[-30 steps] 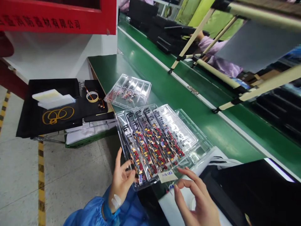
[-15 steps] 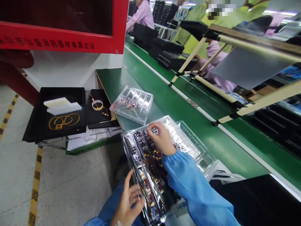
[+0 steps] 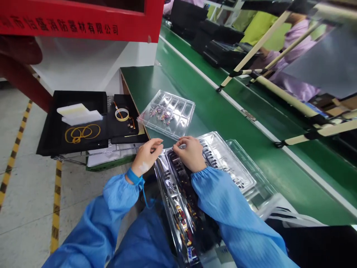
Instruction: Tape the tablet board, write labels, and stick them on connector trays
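A clear plastic tray (image 3: 165, 175) lies in front of me, with rows of small dark and gold flex-cable parts (image 3: 182, 219) in its long compartments. My left hand (image 3: 147, 155) is at the tray's far left corner, thumb and fingers pinched together. Over the tray's far end, my right hand (image 3: 191, 153) is also closed in a pinch, its fingertips pointing left toward the left hand. Whatever either pinch holds is too small or hidden to make out. The right hand and sleeve cover part of the rows.
Another clear tray (image 3: 170, 115) with small wired parts sits farther up the green bench (image 3: 139, 80). Black trays (image 3: 46, 130) at left hold white foam, yellow bands and a tape roll (image 3: 122, 114). A red cabinet (image 3: 134, 26) overhangs. Pipe racking (image 3: 259, 41) and co-workers are at right.
My left hand has moved from the tray's near left side up to its far left corner, and its spread fingers have closed. My right hand stays pinched at the far end.
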Demonstrator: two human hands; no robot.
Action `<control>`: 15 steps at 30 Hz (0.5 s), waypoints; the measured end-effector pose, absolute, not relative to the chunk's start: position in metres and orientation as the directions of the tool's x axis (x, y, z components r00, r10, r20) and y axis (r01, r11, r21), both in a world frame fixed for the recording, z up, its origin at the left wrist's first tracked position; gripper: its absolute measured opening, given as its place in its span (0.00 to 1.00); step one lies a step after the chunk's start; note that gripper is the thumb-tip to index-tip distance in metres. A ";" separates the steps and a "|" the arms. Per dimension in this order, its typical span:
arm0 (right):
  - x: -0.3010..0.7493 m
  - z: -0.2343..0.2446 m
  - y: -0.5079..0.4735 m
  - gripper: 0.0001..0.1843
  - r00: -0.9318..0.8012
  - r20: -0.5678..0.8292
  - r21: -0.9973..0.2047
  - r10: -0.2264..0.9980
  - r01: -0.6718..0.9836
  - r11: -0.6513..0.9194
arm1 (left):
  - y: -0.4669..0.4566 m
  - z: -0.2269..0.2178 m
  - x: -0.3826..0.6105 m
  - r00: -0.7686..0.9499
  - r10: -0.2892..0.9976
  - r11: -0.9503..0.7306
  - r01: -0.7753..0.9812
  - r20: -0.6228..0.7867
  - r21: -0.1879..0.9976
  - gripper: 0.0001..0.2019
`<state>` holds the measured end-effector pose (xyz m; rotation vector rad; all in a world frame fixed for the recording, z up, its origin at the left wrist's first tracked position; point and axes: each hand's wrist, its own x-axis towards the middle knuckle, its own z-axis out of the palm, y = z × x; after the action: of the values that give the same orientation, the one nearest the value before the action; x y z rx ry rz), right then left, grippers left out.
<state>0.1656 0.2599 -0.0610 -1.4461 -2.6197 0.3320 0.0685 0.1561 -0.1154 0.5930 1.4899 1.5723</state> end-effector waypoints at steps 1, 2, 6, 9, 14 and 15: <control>0.165 -0.061 0.259 0.05 -0.519 0.008 -0.249 0.854 0.827 0.505 | 0.163 -0.114 0.067 -0.489 0.847 0.100 -0.235 -0.206 0.967 0.06; 0.163 -0.061 0.258 0.05 -0.508 0.008 -0.244 0.861 0.834 0.494 | 0.168 -0.113 0.066 -0.471 0.860 0.108 -0.210 -0.197 0.972 0.05; 0.159 -0.061 0.253 0.05 -0.474 0.013 -0.224 0.880 0.857 0.465 | 0.178 -0.115 0.069 -0.434 0.885 0.118 -0.138 -0.167 0.983 0.04; 0.157 -0.062 0.248 0.06 -0.473 0.022 -0.215 0.881 0.858 0.466 | 0.179 -0.118 0.071 -0.433 0.889 0.114 -0.104 -0.148 0.988 0.06; 0.156 -0.062 0.245 0.07 -0.476 0.014 -0.210 0.879 0.858 0.468 | 0.180 -0.120 0.071 -0.432 0.892 0.112 -0.071 -0.132 0.991 0.08; 0.155 -0.061 0.244 0.07 -0.475 0.008 -0.210 0.880 0.860 0.466 | 0.180 -0.120 0.071 -0.432 0.892 0.113 -0.069 -0.132 0.991 0.08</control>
<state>0.1554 0.2445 -0.0609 -1.5434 -2.5890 0.2689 0.0705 0.1801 -0.1200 0.8349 1.5542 1.4484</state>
